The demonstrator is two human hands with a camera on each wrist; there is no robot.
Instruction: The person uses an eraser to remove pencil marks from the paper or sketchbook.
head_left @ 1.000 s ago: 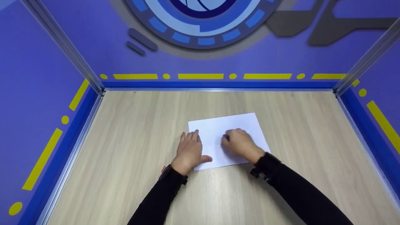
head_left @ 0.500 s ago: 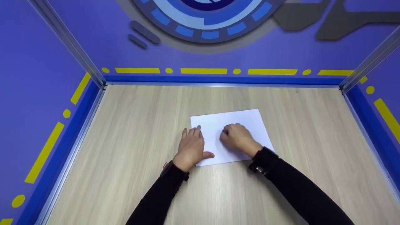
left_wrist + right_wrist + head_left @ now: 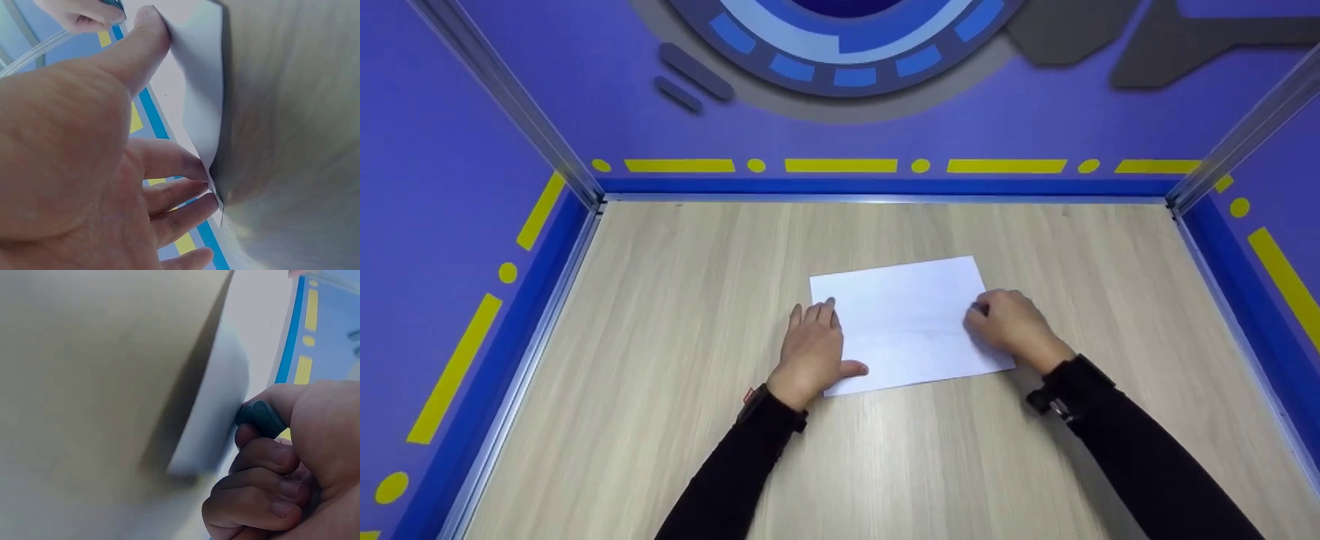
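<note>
A white sheet of paper [image 3: 904, 322] lies slightly turned on the wooden table, with faint grey smudges near its middle. My left hand [image 3: 812, 349] rests with spread, straight fingers on its left edge, the thumb pressing on the lower left part. In the left wrist view, that edge of the paper [image 3: 205, 95] bends up a little under the hand. At the sheet's right edge, my right hand [image 3: 1014, 326] pinches a small dark teal block [image 3: 261, 418], perhaps an eraser, between thumb and index finger. The other right fingers are curled into the palm.
Pale wood-grain tabletop [image 3: 697, 300] surrounds the paper. Blue-purple panels with yellow dashes close off the back [image 3: 840, 135], the left [image 3: 450, 225] and the right, with metal rails along their lower edges.
My right hand has moved from the paper's middle to its right edge with the small block, uncovering the smudged middle. The left hand stays on the left edge. The head view shifts slightly.
</note>
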